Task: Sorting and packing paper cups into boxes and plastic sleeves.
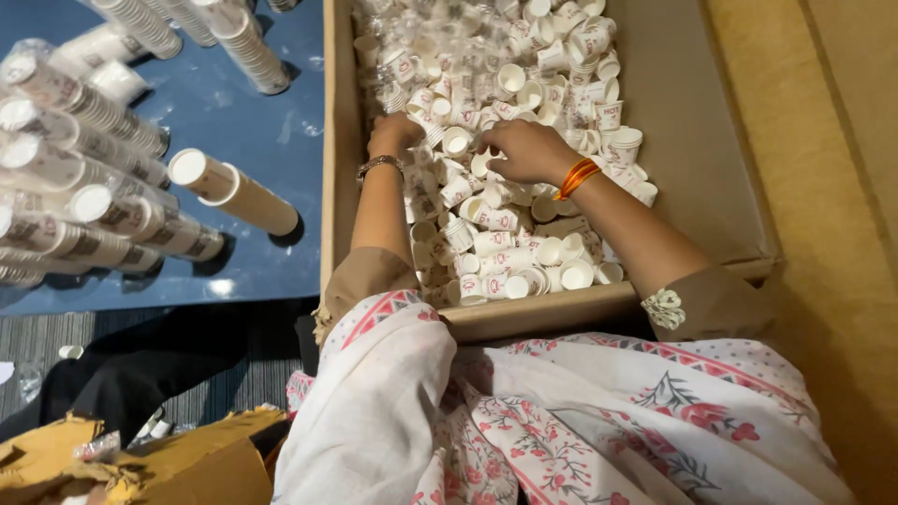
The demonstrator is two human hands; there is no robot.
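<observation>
Box: a wide, shallow cardboard box (pixel 697 122) is lying in front of the person, its near wall running just above the lap, its right half showing bare brown bottom.
Cups: a heap of small white paper cups (pixel 486 234) with red print is filling the left and middle of the box, lying on their sides, upright and upside down.
Left hand: the left hand (pixel 395 133), a metal bracelet on its wrist, is reaching into the heap near the left wall; its fingers are curling down among the cups, and what they are pinching cannot be told.
Right hand: the right hand (pixel 528 150), orange bangles on its wrist, is resting knuckles-up on the heap just beside the left; its fingers are bending together onto the cups at their tips.
Tabletop: a blue tabletop (pixel 243 131) is lying left of the box, carrying long nested cup stacks (pixel 94 201) on their sides, some in clear wrap, one stack (pixel 234 192) lying apart nearer the box.
Floor: grey striped carpet (pixel 37 341) is showing below the tabletop, with torn cardboard pieces (pixel 140 463) at the bottom left.
Right side: a tan surface (pixel 832 187) is running along the right of the box.
</observation>
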